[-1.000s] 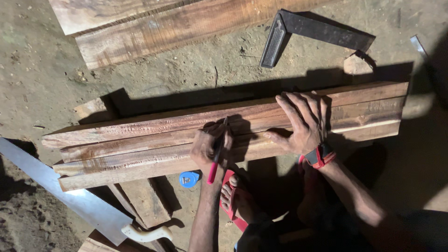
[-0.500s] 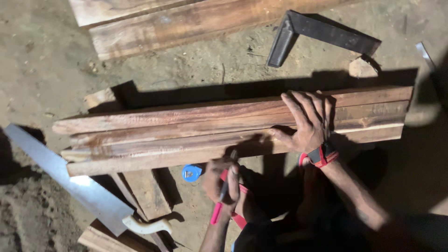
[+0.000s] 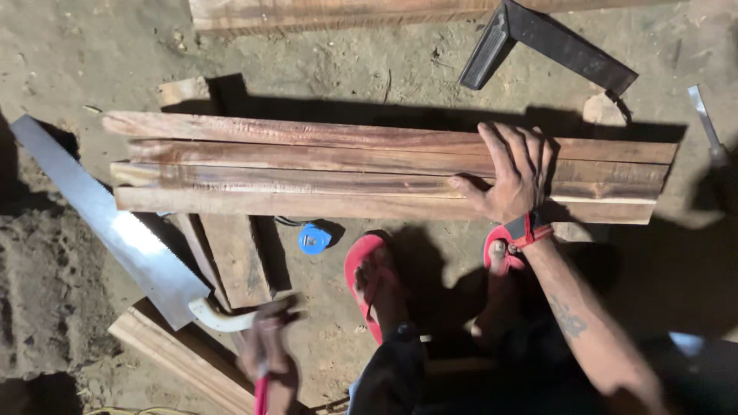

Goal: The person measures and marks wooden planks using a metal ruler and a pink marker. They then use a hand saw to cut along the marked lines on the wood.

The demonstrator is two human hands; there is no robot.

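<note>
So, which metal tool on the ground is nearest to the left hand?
The handsaw: its pale handle lies right at the left hand. The dark steel square and the thin blade lie beyond the planks.

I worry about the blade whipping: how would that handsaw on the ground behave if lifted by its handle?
The handsaw blade looks long, thin and broad, so it would likely flex and wobble. Its pale handle, by the left hand, probably makes it tip-heavy.

Planks [image 3: 323, 173] reddish-brown, streaked; sandals [image 3: 361, 265] red; tape measure [image 3: 314, 239] blue.
</note>
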